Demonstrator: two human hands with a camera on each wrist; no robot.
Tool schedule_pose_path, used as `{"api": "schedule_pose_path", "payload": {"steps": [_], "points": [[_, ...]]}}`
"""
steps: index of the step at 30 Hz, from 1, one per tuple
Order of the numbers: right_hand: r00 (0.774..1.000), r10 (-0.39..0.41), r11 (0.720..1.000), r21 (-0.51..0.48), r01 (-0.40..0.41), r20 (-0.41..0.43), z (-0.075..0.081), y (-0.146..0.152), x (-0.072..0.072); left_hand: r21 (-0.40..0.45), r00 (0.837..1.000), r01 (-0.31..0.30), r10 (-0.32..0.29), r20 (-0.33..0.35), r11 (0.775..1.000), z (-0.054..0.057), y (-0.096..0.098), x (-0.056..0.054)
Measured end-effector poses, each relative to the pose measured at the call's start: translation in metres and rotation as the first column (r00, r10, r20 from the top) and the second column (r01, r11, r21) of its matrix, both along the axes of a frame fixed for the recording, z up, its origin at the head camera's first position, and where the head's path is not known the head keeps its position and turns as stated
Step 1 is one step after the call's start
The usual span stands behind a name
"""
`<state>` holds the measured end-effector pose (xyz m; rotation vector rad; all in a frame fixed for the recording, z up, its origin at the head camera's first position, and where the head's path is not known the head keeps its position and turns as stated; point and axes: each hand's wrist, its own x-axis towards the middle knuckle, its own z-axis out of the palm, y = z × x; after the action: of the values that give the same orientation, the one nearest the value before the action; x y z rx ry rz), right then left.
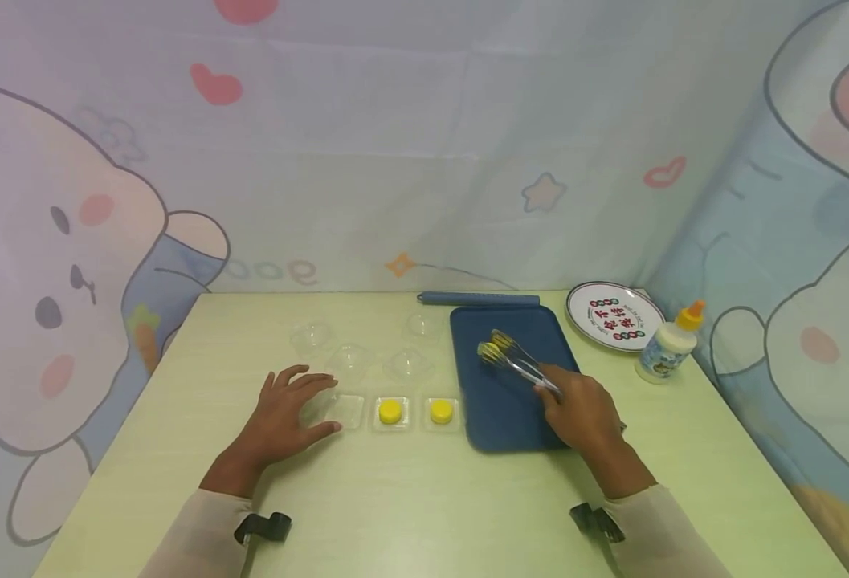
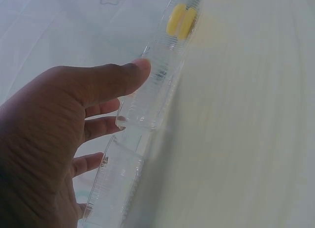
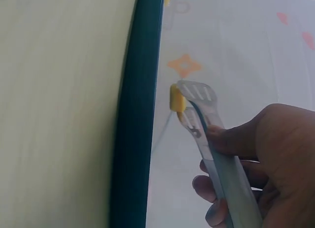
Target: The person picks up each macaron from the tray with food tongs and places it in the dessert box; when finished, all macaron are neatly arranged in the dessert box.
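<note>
My right hand [image 1: 581, 411] grips a pair of metal tongs [image 3: 224, 174] over the blue tray [image 1: 514, 425]. Between the slotted tips of the tongs is a small yellow round piece [image 3: 177, 98], slightly above the tray. Beside a clear plastic box [image 1: 349, 411], my left hand [image 1: 279, 419] has its fingers spread, with the thumb close to the box's near edge. Whether that thumb touches it I cannot tell. Part of another clear box [image 2: 113, 183] shows by the lower fingers in the left wrist view. Two boxes to the right hold yellow round pieces [image 1: 390, 412], one each.
Several clear domed lids [image 1: 408, 366] lie behind the boxes. A blue-grey rod [image 1: 478, 299] lies along the table's back edge. At the back right are a white plate [image 1: 583, 313] with red lettering and a white bottle [image 1: 666, 353] with a yellow nozzle. A printed cloth backs the table.
</note>
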<state>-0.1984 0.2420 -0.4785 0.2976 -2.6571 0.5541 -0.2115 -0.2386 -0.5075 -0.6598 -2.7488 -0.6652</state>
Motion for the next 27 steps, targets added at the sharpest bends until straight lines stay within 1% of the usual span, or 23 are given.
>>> {"api": "schedule_pose_path", "payload": {"steps": [4, 8, 13, 18, 20, 23, 27], "points": [[0.999, 0.032, 0.999, 0.011, -0.032, -0.035, 0.004, -0.01, 0.001, 0.014, 1.0, 0.002, -0.002, -0.01, 1.0, 0.0, 0.001, 0.0], [0.995, 0.072, 0.997, 0.047, -0.068, -0.073, 0.008, -0.021, 0.002, 0.023, 1.0, 0.002, -0.002, -0.004, 1.0, 0.001, 0.002, 0.001], [0.984, 0.127, 0.989, 0.098, -0.115, -0.126, 0.013, -0.033, 0.001, 0.013, 1.0, -0.005, 0.005, 0.018, 1.0, 0.002, 0.001, 0.001], [0.971, 0.18, 0.981, 0.104, -0.165, -0.16, 0.019, -0.047, 0.0, 0.009, 1.0, -0.004, 0.004, 0.01, 1.0, 0.002, 0.0, 0.001], [0.966, 0.205, 0.976, 0.104, -0.19, -0.158, 0.022, -0.055, 0.0, 0.007, 1.0, -0.004, 0.004, 0.002, 1.0, 0.001, -0.001, 0.0], [0.963, 0.232, 0.97, 0.108, -0.218, -0.134, 0.025, -0.067, 0.001, 0.009, 1.0, -0.001, 0.001, -0.005, 1.0, -0.001, -0.001, -0.001], [0.96, 0.257, 0.963, 0.113, -0.244, -0.115, 0.025, -0.082, 0.002, 0.012, 1.0, 0.004, -0.004, 0.002, 1.0, -0.001, -0.001, -0.001]]}}
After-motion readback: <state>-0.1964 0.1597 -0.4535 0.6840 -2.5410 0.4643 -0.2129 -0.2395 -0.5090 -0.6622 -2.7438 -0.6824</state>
